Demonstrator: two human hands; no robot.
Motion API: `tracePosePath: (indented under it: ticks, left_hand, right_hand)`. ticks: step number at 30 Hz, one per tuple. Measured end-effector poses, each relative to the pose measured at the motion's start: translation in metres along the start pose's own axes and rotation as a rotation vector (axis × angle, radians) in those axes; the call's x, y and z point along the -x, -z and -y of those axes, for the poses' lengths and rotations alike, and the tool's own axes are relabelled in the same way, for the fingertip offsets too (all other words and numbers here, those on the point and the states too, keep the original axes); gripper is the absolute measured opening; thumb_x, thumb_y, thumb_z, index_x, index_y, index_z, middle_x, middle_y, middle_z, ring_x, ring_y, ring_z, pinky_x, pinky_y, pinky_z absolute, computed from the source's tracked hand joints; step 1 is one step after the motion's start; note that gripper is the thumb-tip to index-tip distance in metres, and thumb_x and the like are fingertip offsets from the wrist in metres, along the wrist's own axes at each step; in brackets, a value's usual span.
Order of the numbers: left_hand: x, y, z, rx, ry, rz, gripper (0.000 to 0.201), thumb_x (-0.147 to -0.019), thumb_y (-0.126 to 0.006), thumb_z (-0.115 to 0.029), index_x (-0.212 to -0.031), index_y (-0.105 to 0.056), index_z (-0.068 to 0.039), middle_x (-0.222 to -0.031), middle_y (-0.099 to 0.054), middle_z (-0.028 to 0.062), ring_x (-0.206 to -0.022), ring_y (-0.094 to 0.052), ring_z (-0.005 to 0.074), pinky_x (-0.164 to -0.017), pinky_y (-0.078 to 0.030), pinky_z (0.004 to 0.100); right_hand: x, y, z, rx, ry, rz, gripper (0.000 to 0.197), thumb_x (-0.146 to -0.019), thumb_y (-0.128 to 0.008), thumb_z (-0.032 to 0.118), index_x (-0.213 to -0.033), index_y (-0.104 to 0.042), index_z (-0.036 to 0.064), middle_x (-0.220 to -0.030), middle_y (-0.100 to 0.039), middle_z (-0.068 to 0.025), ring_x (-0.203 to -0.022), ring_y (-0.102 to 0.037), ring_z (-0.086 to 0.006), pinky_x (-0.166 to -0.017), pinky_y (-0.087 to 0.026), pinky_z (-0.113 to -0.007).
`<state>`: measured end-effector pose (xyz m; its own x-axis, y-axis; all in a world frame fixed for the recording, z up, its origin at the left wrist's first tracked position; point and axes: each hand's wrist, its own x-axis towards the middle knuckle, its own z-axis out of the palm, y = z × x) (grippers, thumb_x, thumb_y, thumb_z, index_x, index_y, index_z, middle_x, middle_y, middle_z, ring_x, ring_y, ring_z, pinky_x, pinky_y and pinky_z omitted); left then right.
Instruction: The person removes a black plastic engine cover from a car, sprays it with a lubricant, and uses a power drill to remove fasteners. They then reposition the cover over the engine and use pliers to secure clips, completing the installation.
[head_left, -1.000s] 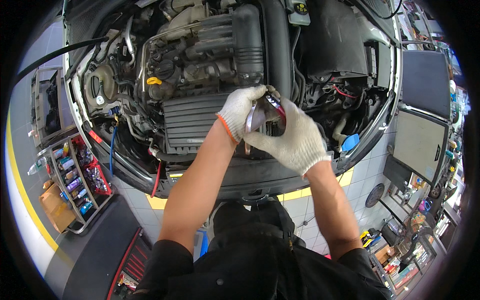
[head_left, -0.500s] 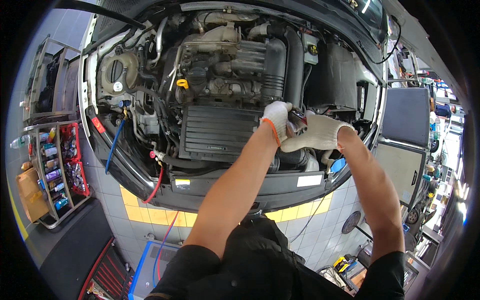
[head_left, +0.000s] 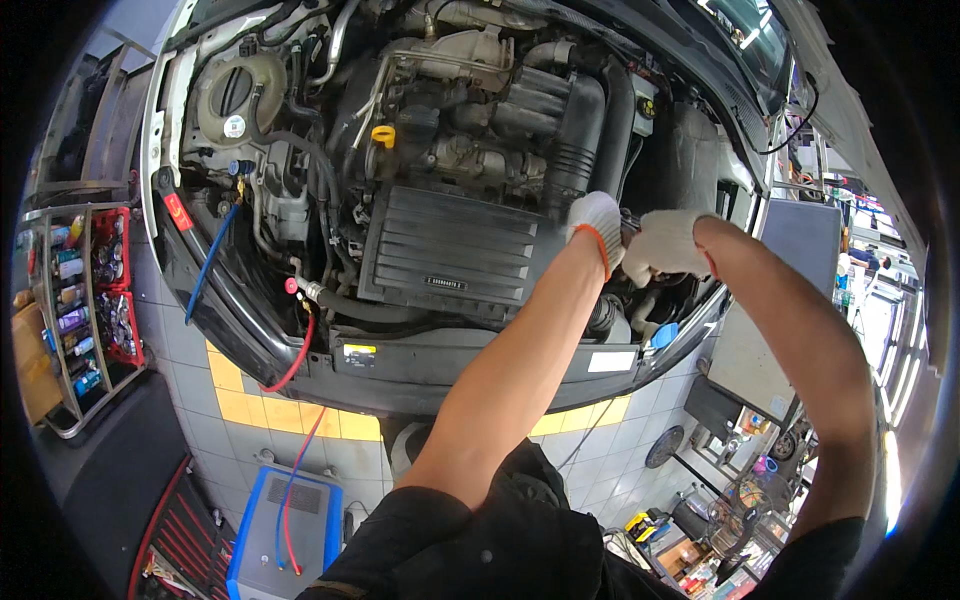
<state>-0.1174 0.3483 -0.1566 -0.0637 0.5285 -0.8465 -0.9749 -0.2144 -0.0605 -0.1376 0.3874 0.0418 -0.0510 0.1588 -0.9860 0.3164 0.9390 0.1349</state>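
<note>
Both my hands wear white knit gloves and reach into the right front of an open engine bay. My left hand [head_left: 598, 225], with an orange band at its cuff, is closed beside the ribbed black engine cover [head_left: 450, 250]. Close by on its right, my right hand [head_left: 668, 245] curls its fingers downward. A dark gap with parts lies between the two hands; what the fingers grip there is hidden. Beyond them run a thick black air duct [head_left: 617, 120] and a dark battery cover [head_left: 692, 150]. A blue cap [head_left: 663, 336] sits nearer, below my right hand.
A blue hose [head_left: 212, 265] and a red hose [head_left: 300, 350] connect at the left of the bay. A blue and grey machine [head_left: 290, 525] stands on the tiled floor. The rack [head_left: 78, 320] at left holds bottles. A yellow ring handle [head_left: 383, 136] rises from the engine.
My view has shifted and tilted. My hands sit slightly farther right over the bay, and the right fingers are more curled. The metallic piece seen between the gloves before is now mostly hidden.
</note>
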Motion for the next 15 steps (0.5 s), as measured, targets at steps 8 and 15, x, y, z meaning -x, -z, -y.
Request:
tracePosePath:
  ticks: [8,15]
  left_hand:
    - [0.074,0.05,-0.013,-0.854,-0.761,-0.022,0.038,-0.103,-0.062,-0.035,-0.107,-0.069,0.002,-0.102,-0.075,0.0237,-0.087,-0.072,0.0329,-0.078,-0.058,0.0466]
    - [0.067,0.054,-0.02,-1.886,-1.029,-0.693,0.077,-0.09,-0.079,-0.061,-0.129,-0.07,0.005,-0.127,-0.073,0.0189,-0.132,-0.056,0.0361,-0.124,-0.031,0.0586]
  right_hand:
    - [0.001,0.007,0.019,0.185,-0.185,-0.019,0.04,-0.082,-0.073,0.022,-0.115,-0.081,0.0011,-0.093,-0.076,-0.0197,-0.079,-0.07,-0.0355,-0.073,-0.055,-0.047]
    - [0.017,0.01,0.034,0.177,-0.31,-0.197,0.044,-0.091,-0.067,0.029,-0.11,-0.082,-0.0069,-0.104,-0.08,-0.0313,-0.107,-0.08,-0.0429,-0.091,-0.062,-0.048]
